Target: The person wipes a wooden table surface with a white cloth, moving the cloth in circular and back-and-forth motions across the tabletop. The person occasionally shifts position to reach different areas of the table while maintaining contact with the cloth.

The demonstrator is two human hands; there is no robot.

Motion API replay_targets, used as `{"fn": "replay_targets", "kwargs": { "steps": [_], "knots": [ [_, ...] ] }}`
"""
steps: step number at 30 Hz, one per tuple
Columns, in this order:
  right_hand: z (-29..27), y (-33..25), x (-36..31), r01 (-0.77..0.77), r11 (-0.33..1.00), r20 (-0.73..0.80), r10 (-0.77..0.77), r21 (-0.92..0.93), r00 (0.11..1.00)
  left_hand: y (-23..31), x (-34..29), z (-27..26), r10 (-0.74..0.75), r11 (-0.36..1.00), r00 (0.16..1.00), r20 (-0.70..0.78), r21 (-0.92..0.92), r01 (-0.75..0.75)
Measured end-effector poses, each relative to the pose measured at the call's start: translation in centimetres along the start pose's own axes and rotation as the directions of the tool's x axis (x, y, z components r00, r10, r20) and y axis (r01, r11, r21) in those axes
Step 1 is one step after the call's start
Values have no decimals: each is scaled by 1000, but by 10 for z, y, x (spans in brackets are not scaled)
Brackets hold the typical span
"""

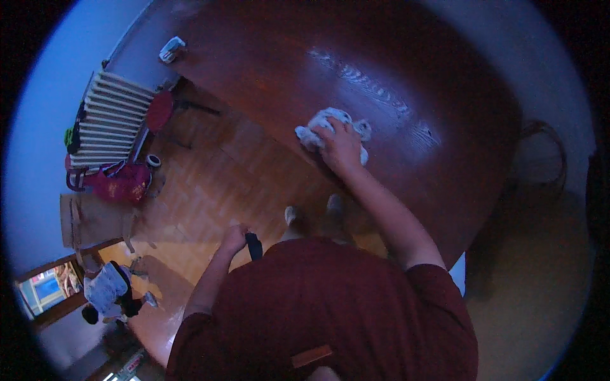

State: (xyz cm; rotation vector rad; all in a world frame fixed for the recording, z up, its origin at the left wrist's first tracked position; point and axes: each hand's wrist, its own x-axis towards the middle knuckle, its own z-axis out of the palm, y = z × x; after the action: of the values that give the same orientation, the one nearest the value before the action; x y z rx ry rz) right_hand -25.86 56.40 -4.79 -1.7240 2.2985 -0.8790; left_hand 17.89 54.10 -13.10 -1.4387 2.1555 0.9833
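My right hand [341, 145] presses down on a crumpled white cloth [314, 120] at the edge of a dark reddish-brown wooden table [254, 66]. Folds of the cloth bulge out around the fingers, and some fingertips are buried in it. Lower and to the left, my left hand [235, 238] hangs beside my body, away from the table. From its closed fingers a small black flat item [254, 246] hangs; its kind is too dark to make out.
A white container [171, 49] stands at the table's far left corner. Along the left wall are a radiator [114, 108], a round red stool [159, 111] and a dark red bag [124, 182]. Another person [108, 289] is at lower left. A chair [546, 143] shows at right.
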Motion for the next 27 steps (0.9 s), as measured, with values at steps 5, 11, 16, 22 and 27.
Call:
{"fn": "replay_targets", "kwargs": {
  "steps": [5, 11, 16, 22, 27],
  "knots": [
    [-28, 22, -52, 21, 999, 39, -22, 27, 999, 43, 14, -25, 36, 999, 999, -15, 34, -36],
    [-122, 48, -238, -275, 955, 25, 280, -113, 960, 29, 27, -7, 45, 989, 997, 63, -144, -36],
    [-90, 35, -175, -326, 941, 7, 328, -88, 945, -10, 40, -18, -22, 995, 991, 130, -98, 35],
    [-31, 19, -59, -121, 993, -59, 122, 15, 991, 45, 32, -63, 51, 998, 997, 52, 40, -54],
    [-64, 28, -128, -213, 977, -101, 214, 21, 972, 37, 78, -45, 215, 966, 959, 182, -187, -181]
  ]
}}
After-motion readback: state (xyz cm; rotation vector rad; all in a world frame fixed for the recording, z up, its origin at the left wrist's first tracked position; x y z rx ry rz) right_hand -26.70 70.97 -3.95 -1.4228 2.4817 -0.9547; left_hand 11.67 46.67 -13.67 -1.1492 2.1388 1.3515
